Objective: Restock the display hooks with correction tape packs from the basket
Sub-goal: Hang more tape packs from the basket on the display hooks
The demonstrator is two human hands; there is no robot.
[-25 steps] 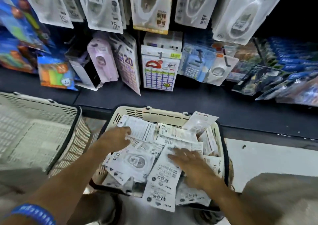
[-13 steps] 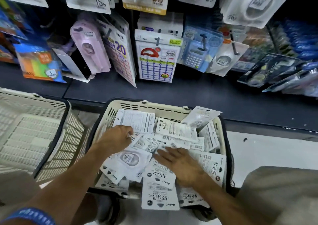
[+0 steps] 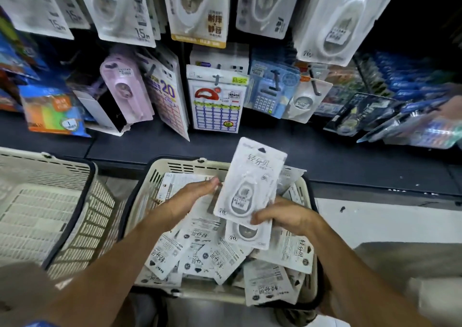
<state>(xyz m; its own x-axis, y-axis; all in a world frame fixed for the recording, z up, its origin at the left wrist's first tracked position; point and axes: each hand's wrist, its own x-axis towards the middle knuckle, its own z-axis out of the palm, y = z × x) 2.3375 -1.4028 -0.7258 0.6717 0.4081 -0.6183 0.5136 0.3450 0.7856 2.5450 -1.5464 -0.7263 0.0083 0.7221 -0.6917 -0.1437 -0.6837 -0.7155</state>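
A cream basket point(image 3: 160, 174) in front of me is heaped with several white correction tape packs point(image 3: 215, 256). My right hand point(image 3: 282, 216) grips the bottom of a small stack of packs point(image 3: 252, 176), lifted upright above the basket, printed front facing me. My left hand point(image 3: 185, 201) has straight fingers, and its fingertips touch the stack's left edge. Above, rows of white correction tape packs point(image 3: 197, 9) hang on the display hooks.
A second cream basket point(image 3: 82, 216) sits at the left. A dark shelf ledge point(image 3: 312, 156) runs behind both baskets. Above it hang a lilac pack point(image 3: 125, 86), a label sheet pack point(image 3: 215, 101) and blue packs point(image 3: 272, 86). Blue items point(image 3: 412, 81) lie at the right.
Both hands were flat on the packs in the basket. My right hand has since lifted a stack of packs upright above the basket, and my left hand has come up beside it.
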